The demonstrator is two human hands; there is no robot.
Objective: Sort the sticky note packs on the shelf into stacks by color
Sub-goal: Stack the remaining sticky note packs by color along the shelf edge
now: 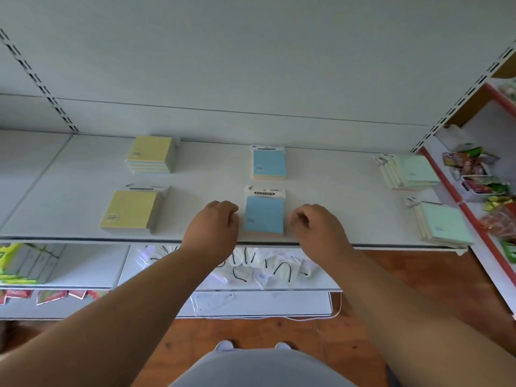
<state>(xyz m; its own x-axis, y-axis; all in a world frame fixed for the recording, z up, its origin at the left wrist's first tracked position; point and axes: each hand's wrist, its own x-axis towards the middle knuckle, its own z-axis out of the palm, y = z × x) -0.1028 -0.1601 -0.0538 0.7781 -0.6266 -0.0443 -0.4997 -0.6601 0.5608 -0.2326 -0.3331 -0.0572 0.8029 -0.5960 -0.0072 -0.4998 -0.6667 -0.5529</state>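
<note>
On the white shelf (335,185) lie six groups of sticky note packs. Two yellow stacks sit at the left, one at the back (150,153) and one at the front (131,210). Two blue stacks sit in the middle, back (269,163) and front (264,215). Two green stacks are at the right, back (413,171) and front (444,224). My left hand (215,224) and my right hand (318,224) hover on either side of the front blue stack, fingers loosely curled, holding nothing.
The shelf's front edge (83,239) runs just under my hands. A lower shelf holds white packets (262,268). To the right, a red-edged shelf (458,202) carries colourful snack packets (474,166). A wooden floor lies below.
</note>
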